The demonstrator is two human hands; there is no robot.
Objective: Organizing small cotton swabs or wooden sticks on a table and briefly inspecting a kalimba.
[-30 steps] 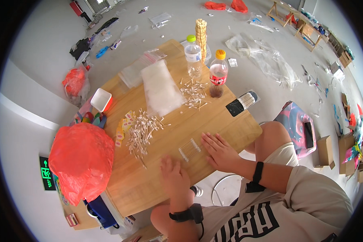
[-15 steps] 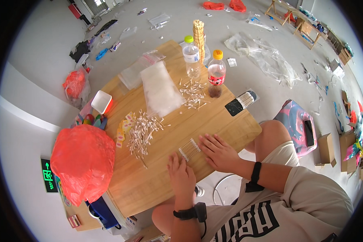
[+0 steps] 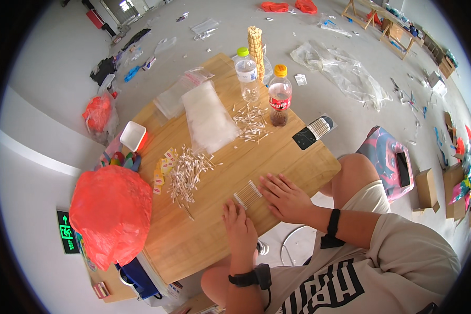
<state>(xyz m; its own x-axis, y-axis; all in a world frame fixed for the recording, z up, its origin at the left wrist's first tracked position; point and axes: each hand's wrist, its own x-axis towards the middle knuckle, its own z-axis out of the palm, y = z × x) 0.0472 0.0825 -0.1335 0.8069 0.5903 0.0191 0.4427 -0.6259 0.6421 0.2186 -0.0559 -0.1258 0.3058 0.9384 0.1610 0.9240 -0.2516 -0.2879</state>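
Left hand loosely extended, right hand spread flat, both empty, flanking cotton-swab row on wooden tabletop; swab heap farther left.

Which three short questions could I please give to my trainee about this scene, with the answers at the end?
1. True or false: the row of cotton swabs lies between the left hand and the right hand.
2. What colour is the cap of the red-labelled bottle? a) white b) yellow c) blue
3. How many bottles stand on the table?

Key: 1. True. 2. b. 3. Two: the red-labelled bottle and the green-capped bottle.
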